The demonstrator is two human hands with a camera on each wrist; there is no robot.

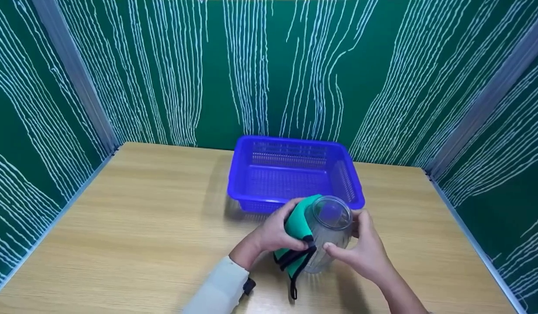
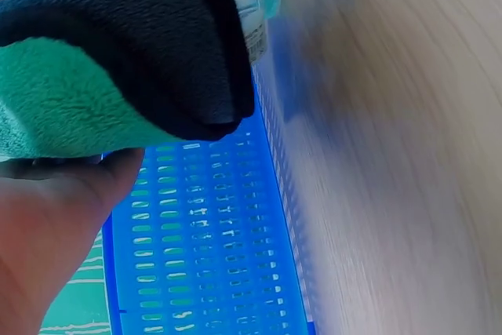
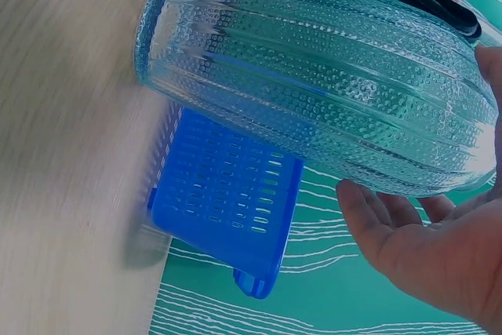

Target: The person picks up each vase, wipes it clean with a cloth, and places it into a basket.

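Observation:
A clear glass jar point(image 1: 334, 234), ribbed and dotted in the right wrist view, stands slightly tilted at the front of the basket. Fingers and thumb of my right hand point(image 1: 370, 255) grip its right side near the top. My left hand point(image 1: 273, 231) holds a green cloth point(image 1: 299, 221) with black edging and a hanging loop against the jar's left side. In the left wrist view the folded cloth point(image 2: 70, 107) shows a dark grey patch and covers part of the hand. The jar's mouth faces up, with no lid on it.
Just behind the hands, a blue plastic basket point(image 1: 295, 200) with slotted walls sits on the wooden table point(image 1: 142, 226). Green panels point(image 1: 216, 87) with white wavy lines enclose the table at the back and both sides, joined by grey posts point(image 1: 77, 69).

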